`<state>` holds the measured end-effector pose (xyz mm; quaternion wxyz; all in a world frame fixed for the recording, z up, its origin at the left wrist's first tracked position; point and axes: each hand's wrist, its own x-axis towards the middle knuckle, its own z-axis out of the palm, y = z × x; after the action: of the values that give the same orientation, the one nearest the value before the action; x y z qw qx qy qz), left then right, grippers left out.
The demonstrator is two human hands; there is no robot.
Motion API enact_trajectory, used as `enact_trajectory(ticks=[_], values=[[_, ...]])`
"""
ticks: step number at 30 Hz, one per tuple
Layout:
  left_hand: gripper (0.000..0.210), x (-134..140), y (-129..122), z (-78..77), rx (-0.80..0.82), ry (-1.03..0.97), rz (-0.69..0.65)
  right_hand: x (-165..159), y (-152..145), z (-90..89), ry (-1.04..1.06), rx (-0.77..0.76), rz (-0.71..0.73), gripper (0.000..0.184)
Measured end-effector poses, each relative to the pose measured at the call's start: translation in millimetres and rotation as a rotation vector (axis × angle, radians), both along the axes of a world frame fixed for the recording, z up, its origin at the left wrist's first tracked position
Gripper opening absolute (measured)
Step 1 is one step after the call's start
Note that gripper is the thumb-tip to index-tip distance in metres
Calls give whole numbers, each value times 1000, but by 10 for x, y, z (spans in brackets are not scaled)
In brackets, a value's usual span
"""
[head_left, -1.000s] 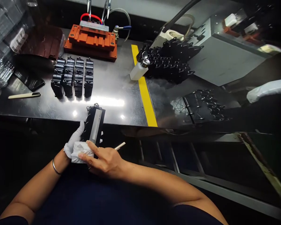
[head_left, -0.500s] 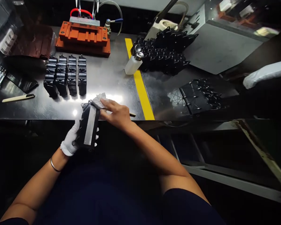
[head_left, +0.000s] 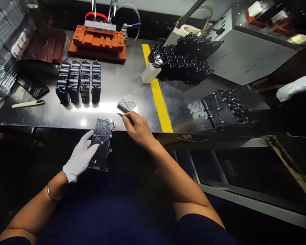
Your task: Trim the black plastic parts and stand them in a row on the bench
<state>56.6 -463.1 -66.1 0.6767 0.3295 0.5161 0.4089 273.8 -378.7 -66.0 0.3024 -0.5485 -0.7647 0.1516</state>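
Observation:
My left hand (head_left: 80,154), in a white glove, grips a black ribbed plastic housing (head_left: 102,143) in front of the bench edge. Its cross-ribbed face with small screw bosses is turned up, and my thumb lies over that face. My bare right hand (head_left: 139,129) is closed on a slim knife (head_left: 119,115). Only the dark pointed blade shows; the handle is hidden in my fingers. The tip is apart from the housing, to its upper right. Just beyond it, a crumpled whitish cloth (head_left: 127,102) sits over a dark block on the bench.
Several black housings (head_left: 85,81) stand in a row at the left. Behind them is an orange fixture (head_left: 99,41). A cream-handled tool (head_left: 29,103) lies far left. A white bottle (head_left: 151,72) stands by the yellow stripe (head_left: 160,105), with stacked black parts (head_left: 183,61) beyond.
My right hand has let go of the crumpled cloth, now on the bench, and has taken up the knife. My left hand has turned the housing from its metal-strip side to its ribbed face.

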Motion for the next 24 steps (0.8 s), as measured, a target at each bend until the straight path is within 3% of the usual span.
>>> enact_trajectory(ticks=[2, 6, 16, 24], values=[[73, 18, -32, -92, 35, 115, 9, -64, -56, -26, -53, 13, 45, 20], [70, 48, -57, -205, 48, 219, 37, -144, -124, -98, -165, 26, -19, 21], [59, 65, -37, -107, 44, 105, 41, -149, -64, -111, -279, 203, 27, 31], [59, 38, -28, -87, 32, 155, 20, -113, 20, -16, -318, 150, 98, 32]])
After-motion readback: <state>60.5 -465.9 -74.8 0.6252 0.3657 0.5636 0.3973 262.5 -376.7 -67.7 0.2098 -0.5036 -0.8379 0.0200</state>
